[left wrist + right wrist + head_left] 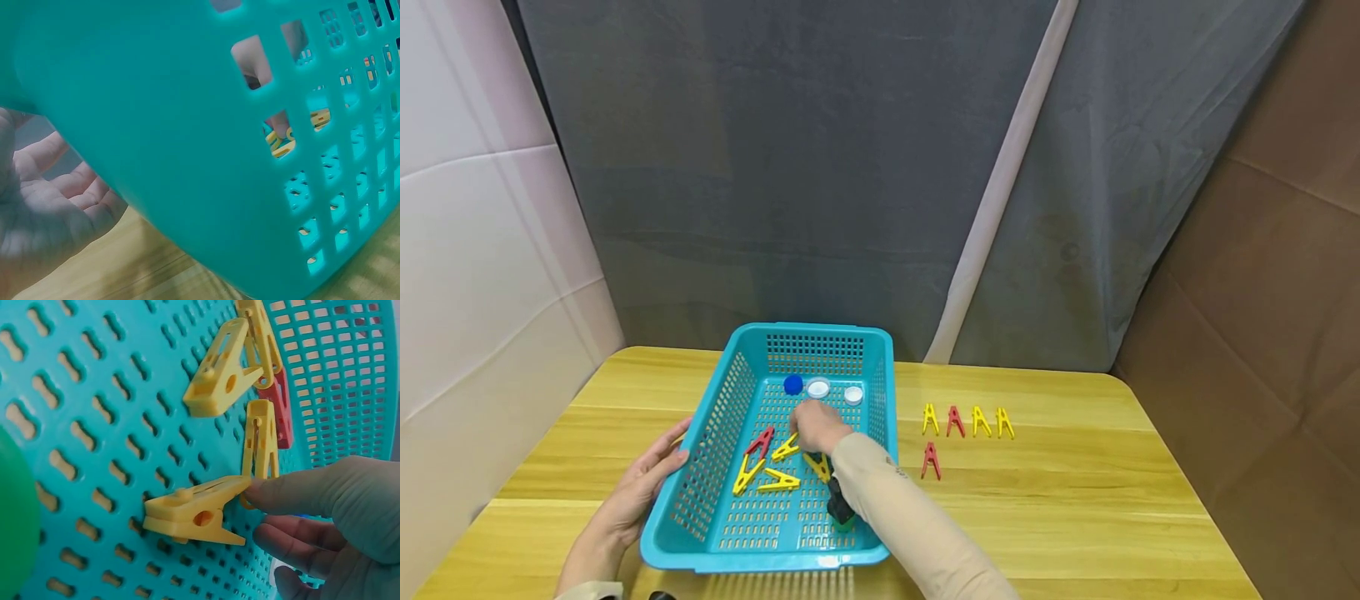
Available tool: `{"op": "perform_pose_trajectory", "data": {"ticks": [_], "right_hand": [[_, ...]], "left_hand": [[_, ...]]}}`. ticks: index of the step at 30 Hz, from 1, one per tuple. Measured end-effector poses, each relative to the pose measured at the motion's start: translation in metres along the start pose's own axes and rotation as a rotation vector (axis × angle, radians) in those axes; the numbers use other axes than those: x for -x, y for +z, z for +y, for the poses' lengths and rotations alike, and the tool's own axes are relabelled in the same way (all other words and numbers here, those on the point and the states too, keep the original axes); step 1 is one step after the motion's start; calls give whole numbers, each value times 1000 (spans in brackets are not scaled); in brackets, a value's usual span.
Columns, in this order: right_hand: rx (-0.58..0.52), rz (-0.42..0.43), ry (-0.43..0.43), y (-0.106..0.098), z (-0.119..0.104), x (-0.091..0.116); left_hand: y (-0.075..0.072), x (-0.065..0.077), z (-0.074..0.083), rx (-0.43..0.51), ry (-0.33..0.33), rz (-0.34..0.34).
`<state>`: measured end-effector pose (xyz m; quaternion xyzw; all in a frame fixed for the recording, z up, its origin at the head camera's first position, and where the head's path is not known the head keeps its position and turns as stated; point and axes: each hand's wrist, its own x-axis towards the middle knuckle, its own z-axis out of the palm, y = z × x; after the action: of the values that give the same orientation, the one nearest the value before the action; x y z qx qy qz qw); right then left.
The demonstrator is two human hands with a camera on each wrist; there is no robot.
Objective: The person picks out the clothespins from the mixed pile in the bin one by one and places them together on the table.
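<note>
A turquoise plastic basket (700, 550) stands tilted toward the viewer on the table. My left hand (640, 492) grips its left side, thumb on the rim; in the left wrist view the fingers (78, 181) curl beneath that rim. Inside the basket is my right hand (820, 425). In the right wrist view its thumb and loosely bent fingers are right at the handle ends of a yellow clothespin (200, 512) on the basket floor. More yellow clothespins (778, 481) and a red clothespin (762, 442) lie nearby, left of the hand.
A blue cap (793, 384) and white caps (817, 387) lie at the basket's far end. Something green (844, 524) shows under the right wrist. Right of the basket, yellow and red clothespins (955, 421) stand in two rows on the wooden table (1075, 517).
</note>
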<state>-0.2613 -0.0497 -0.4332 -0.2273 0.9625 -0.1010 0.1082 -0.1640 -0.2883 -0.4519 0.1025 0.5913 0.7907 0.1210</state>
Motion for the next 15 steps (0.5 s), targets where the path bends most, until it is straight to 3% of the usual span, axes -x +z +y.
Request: {"op": "perform_pose_trajectory", "data": {"ticks": [7, 15], "right_hand": [[-85, -20, -6, -9, 1, 1], [-164, 82, -61, -25, 2, 8]], "left_hand": [[0, 1, 0, 8, 12, -12], [1, 1, 0, -19, 2, 5]]}}
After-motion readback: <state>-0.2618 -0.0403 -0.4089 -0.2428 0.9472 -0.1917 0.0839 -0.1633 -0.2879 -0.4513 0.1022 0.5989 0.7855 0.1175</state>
